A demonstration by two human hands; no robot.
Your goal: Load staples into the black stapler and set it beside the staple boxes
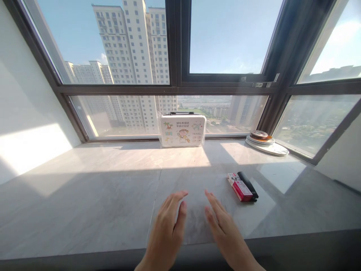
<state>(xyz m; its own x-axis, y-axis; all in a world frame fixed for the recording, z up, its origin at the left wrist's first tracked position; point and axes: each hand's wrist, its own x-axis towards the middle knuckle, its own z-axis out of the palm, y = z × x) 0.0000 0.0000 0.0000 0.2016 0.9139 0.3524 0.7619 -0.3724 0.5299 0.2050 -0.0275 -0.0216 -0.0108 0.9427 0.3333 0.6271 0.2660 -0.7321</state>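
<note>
Over the front of a grey marble-look window sill (pixel 98 210), my left hand (pixel 170 226) is held with thumb and fingers stretched out and nothing in it. Facing it, my right hand (pixel 222 227) is likewise empty, its fingers extended. A gap separates the two palms. Nearest to my right hand, beyond it and to the right, lies a red and white box (pixel 240 188). A black stapler-like object (pixel 248 185) rests against the box's right side; its exact kind is unclear.
Against the window stands a white case (pixel 183 131) with cartoon prints, a dark handle and clear wrapping. Stacked plates (pixel 266 146) sit in the right back corner, a small brown dish (pixel 259 134) on top. Dark window frames (pixel 175 90) border the sill behind; a white wall (pixel 34 113) closes the left.
</note>
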